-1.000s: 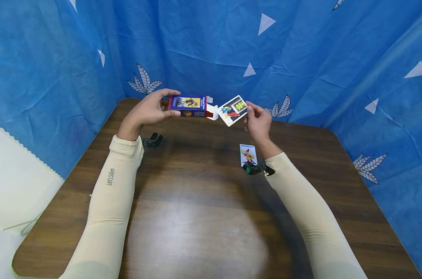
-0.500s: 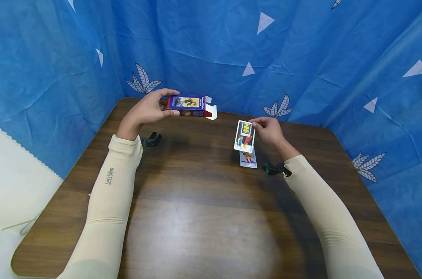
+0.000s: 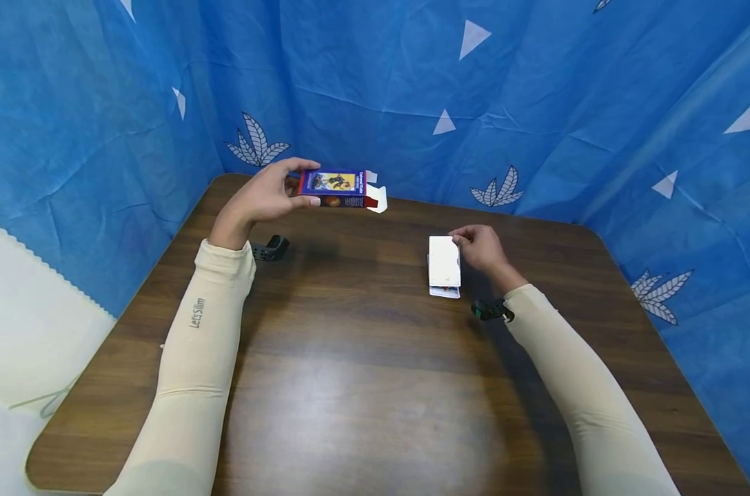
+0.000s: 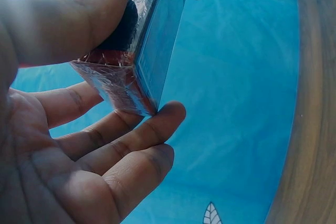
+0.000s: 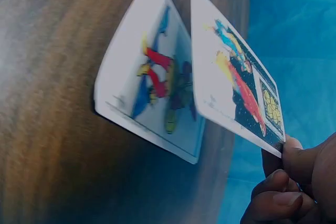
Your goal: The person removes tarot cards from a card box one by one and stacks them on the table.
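Left hand: grasping the closed end of a small blue-and-red rectangular card box, thumb on one side and fingers on the other. The box is raised off the brown wood-grain table, picture panel upward, with white cardboard flaps spread outward at the end facing the right hand. In the left wrist view the near end looks shiny and creased, like clear film.

Right hand: pinching a white-bordered illustrated paper card by one corner between thumb and fingers. The card is tilted; its face shows red, blue and yellow figures on black in the right wrist view, but reads as blank white in the head view. Directly beneath, a second white-bordered card with a red-and-blue figure lies face up on the table. The two overlap in the head view; contact between them cannot be determined.

Surroundings: cream sleeves on both arms; blue patterned curtain behind the table.
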Action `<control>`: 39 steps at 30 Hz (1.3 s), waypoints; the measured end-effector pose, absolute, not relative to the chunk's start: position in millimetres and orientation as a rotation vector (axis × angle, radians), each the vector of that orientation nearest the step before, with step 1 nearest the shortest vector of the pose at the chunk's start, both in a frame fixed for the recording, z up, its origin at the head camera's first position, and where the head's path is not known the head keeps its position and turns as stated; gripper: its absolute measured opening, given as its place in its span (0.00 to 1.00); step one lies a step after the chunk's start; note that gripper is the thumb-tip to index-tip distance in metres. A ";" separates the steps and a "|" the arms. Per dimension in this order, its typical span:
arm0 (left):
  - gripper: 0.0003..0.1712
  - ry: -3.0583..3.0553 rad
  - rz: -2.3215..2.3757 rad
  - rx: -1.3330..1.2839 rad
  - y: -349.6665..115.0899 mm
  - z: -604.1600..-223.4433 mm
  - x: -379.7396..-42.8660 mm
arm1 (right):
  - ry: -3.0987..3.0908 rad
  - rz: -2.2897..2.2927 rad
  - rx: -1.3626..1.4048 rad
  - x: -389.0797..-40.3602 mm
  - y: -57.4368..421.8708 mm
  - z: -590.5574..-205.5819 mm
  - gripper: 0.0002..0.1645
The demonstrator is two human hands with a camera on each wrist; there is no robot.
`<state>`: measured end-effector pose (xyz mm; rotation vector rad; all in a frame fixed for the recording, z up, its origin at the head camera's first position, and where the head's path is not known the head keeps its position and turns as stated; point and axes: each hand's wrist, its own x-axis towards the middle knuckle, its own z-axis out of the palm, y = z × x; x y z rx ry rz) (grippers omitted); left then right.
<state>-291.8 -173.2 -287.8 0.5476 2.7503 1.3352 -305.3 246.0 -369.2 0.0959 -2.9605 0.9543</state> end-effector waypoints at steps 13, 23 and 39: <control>0.39 2.758 1.321 0.526 -171.9 -287.5 -292.2 | -3.058 0.948 -0.056 -305.8 245.4 -386.2 0.17; 0.40 2.766 1.311 0.517 -172.2 -287.1 -290.7 | -3.061 0.880 -0.036 -304.9 242.1 -393.3 0.17; 0.40 2.771 1.304 0.522 -172.5 -287.9 -292.4 | -3.053 0.748 -0.031 -303.1 235.2 -401.0 0.16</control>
